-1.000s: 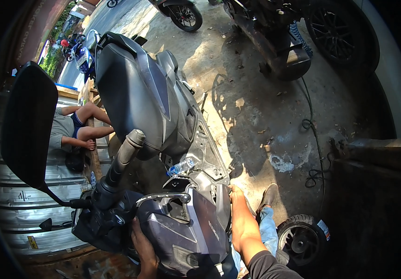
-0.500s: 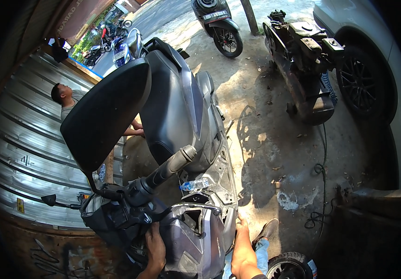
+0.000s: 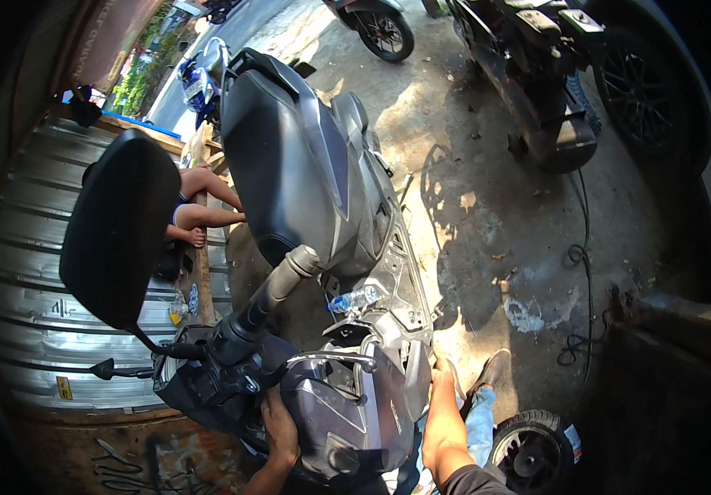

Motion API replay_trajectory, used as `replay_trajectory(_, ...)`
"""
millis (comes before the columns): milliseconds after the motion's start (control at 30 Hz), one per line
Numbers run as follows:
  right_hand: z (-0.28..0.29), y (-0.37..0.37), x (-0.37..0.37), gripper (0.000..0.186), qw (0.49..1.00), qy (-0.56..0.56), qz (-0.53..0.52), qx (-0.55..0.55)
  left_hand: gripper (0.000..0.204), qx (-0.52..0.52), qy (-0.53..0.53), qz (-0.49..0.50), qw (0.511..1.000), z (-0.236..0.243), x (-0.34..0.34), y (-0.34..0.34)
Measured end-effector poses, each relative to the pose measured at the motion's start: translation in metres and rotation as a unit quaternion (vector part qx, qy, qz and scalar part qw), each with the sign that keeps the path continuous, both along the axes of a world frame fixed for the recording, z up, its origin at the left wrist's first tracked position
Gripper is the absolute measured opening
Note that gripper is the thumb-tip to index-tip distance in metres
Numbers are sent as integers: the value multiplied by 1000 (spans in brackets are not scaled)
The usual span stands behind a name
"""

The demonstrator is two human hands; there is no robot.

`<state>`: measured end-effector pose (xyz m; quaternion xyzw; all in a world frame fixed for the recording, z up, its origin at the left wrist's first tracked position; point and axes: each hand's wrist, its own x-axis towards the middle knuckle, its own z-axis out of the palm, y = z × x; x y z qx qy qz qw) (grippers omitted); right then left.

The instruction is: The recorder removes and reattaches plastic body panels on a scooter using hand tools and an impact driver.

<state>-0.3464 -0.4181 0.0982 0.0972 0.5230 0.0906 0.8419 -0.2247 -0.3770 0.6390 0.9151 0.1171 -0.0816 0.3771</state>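
Observation:
A grey-purple scooter stands before me, its front panel (image 3: 335, 425) between my two arms. At the panel's left edge, below the handlebar (image 3: 269, 297), my left hand (image 3: 279, 425) grips it, fingers partly hidden. My right hand (image 3: 444, 378) is closed on the panel's right edge beside the footboard (image 3: 405, 285); its fingertips are tucked out of sight. A clear plastic bottle (image 3: 355, 299) with blue on it lies at the footboard. The black seat (image 3: 277, 157) and a mirror (image 3: 120, 231) rise beyond the handlebar.
A loose wheel (image 3: 533, 454) lies by my leg at the lower right. A machine with a tank (image 3: 566, 142) and a dark hose (image 3: 584, 247) occupy the right side, beside a car wheel (image 3: 632, 91). Someone's bare legs (image 3: 207, 216) show at the left bench, before a corrugated metal wall (image 3: 42, 272).
The view has tilted down and shifted, so the mirror sits further left. The seated person's legs now show instead of the head. Both my hands stay on the front panel.

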Motion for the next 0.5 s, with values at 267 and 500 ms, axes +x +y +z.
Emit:
replay_trajectory(267, 62, -28, 2, 42, 988, 66, -140, 20, 61, 34, 22, -2, 999, -3, -4, 13)
replay_trajectory(500, 57, -28, 14, 24, 961, 82, -230, 127, 64, 184, -61, -90, 977, 2, -2, 76)
